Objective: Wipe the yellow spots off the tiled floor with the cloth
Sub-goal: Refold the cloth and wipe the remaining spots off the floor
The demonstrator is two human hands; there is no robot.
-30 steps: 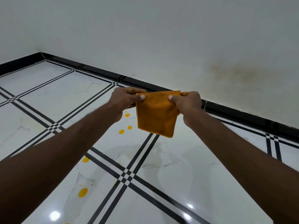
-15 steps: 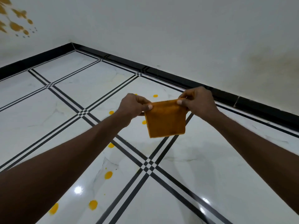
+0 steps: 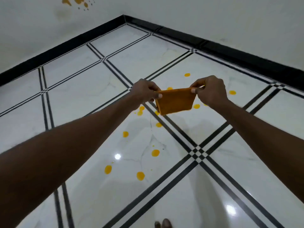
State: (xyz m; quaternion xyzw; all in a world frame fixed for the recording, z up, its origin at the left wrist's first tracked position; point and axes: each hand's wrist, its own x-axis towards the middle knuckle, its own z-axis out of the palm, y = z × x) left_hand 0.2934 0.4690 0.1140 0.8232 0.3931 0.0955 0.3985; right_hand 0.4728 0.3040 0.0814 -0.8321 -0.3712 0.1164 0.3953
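Observation:
A folded orange cloth (image 3: 175, 102) hangs in the air in front of me, well above the floor. My left hand (image 3: 144, 92) pinches its upper left corner and my right hand (image 3: 209, 90) pinches its upper right corner. Several yellow spots lie scattered on the white tiled floor (image 3: 82, 96): one (image 3: 155, 152) below the cloth, others (image 3: 140, 176) nearer to me, and more (image 3: 232, 92) beyond my right hand. The cloth hides part of the spotted area.
Black skirting (image 3: 213, 45) runs along both white walls, which meet in a corner at the top. Orange-brown splashes (image 3: 77, 0) mark the left wall. Black double lines (image 3: 196, 153) cross between the tiles. My toes (image 3: 162, 223) show at the bottom edge.
The view has tilted down and swung right, bringing the corner and more spots into sight. Both hands still hold the cloth, which now looks shorter and lower.

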